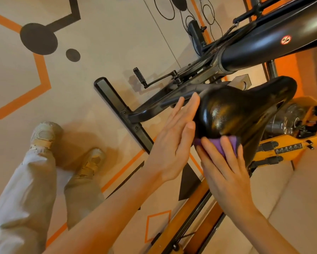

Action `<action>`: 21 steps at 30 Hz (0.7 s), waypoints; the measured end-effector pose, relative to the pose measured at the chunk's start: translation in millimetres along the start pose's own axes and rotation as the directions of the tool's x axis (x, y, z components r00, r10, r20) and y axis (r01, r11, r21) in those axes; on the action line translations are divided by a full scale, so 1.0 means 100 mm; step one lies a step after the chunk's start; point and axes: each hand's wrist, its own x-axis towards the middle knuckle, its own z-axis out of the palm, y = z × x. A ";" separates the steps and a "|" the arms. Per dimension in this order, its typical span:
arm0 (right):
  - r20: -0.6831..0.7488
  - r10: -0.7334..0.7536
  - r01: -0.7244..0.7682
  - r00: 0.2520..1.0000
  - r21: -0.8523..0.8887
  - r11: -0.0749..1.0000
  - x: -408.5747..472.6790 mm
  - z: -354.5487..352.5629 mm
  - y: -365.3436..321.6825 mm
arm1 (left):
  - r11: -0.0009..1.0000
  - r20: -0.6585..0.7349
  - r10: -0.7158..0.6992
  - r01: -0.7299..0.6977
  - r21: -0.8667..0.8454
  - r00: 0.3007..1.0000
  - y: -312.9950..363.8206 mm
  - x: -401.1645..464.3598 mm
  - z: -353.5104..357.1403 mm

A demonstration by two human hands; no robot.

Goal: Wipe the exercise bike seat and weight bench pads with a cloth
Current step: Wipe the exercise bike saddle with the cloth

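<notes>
Still early I'd say: my right hand [225, 167] presses the cloth [225, 146] flat-fingered on the seat [242, 109], left hand [174, 138] flat, steadying it; bench pads not in view, undone.

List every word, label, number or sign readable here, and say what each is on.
No words or numbers are legible.
Round red prohibition sticker on the black bike frame: symbol only, too small to read.
Black label strip on the orange machine: print too blurred to read.
</notes>
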 end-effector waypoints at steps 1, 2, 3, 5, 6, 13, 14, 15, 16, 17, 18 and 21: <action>-0.006 -0.010 0.010 1.000 -0.025 1.000 -0.05 0.03 0.00 | 1.000 -0.001 0.006 -0.006 0.004 1.000 0.00 0.00 0.01; -0.062 -0.015 0.013 0.998 -0.023 1.000 0.02 0.05 0.00 | 1.000 -0.010 0.010 -0.010 -0.001 1.000 0.00 -0.01 0.02; -0.137 0.008 -0.007 0.991 0.006 1.000 0.19 0.06 -0.02 | 1.000 -0.022 0.017 -0.017 -0.013 1.000 0.00 -0.01 0.02; -0.236 0.105 -0.082 0.966 0.105 0.991 0.60 0.00 -0.06 | 0.998 -0.036 0.019 -0.021 -0.054 0.999 0.00 0.00 0.02; -0.255 0.134 -0.099 0.958 0.144 0.985 0.69 -0.02 -0.06 | 0.998 -0.031 0.007 -0.009 -0.069 0.999 0.01 0.00 0.02; -0.116 0.070 -0.060 0.991 0.083 0.995 -0.08 0.11 0.05 | 1.000 -0.020 -0.030 0.030 -0.002 0.999 0.04 -0.02 0.02; -0.121 0.084 -0.070 0.989 0.115 0.991 0.05 0.07 0.05 | 0.999 -0.022 -0.043 0.043 -0.004 0.999 0.05 -0.02 0.03; -0.134 0.123 -0.099 0.983 0.169 0.981 0.25 0.01 0.03 | 0.999 -0.026 -0.049 0.049 -0.006 0.998 0.06 -0.02 0.03; -0.154 0.180 -0.142 0.972 0.230 0.963 0.48 -0.06 0.01 | 0.999 -0.029 -0.048 0.048 -0.006 0.998 0.07 -0.01 0.03; -0.169 0.237 -0.184 0.957 0.279 0.942 0.69 -0.11 0.01 | 0.999 -0.028 -0.048 0.048 -0.004 0.998 0.08 -0.01 0.03; -0.170 0.282 -0.219 0.944 0.315 0.923 0.83 -0.14 -0.01 | 0.999 -0.021 -0.052 0.052 0.004 0.998 0.09 -0.02 0.02; -0.121 0.323 -0.262 0.939 0.357 0.896 0.80 -0.14 -0.02 | 0.996 0.014 -0.058 0.057 0.061 0.998 0.13 -0.02 -0.03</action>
